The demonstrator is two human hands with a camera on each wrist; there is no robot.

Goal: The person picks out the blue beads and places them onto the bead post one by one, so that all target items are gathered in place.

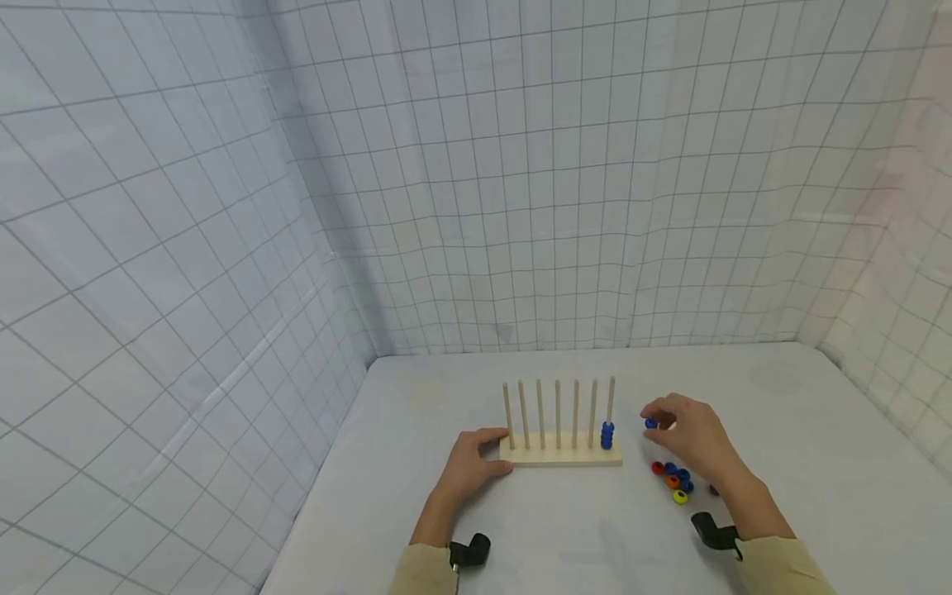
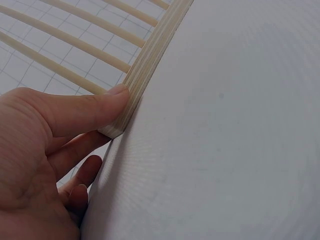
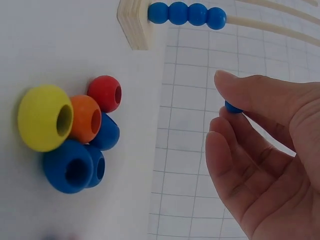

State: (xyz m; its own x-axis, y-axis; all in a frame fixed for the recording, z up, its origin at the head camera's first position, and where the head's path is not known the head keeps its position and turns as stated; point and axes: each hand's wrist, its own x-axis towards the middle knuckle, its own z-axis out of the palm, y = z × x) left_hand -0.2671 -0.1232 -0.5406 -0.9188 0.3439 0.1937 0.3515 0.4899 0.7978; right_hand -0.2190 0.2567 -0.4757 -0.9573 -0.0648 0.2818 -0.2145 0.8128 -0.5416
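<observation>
A wooden peg rack (image 1: 561,457) with a row of upright rods stands on the table. Several blue beads (image 3: 188,13) are stacked at the foot of its rightmost rod; the other rods are bare. My left hand (image 1: 467,464) grips the rack's left end, thumb on the near edge and fingers behind. To the right of the rack, my right hand (image 1: 695,431) pinches a blue bead (image 1: 650,423) above the table, apart from the rods. In the right wrist view the thumb and fingertips mostly hide this bead (image 3: 233,107).
Below the right hand lie loose beads in a cluster: a yellow bead (image 3: 37,117), an orange bead (image 3: 82,120), a red bead (image 3: 102,92) and blue beads (image 3: 60,162). A dark bead (image 1: 714,490) sits partly behind the right wrist. Grid-patterned sheets (image 1: 521,207) enclose the white table (image 1: 416,397).
</observation>
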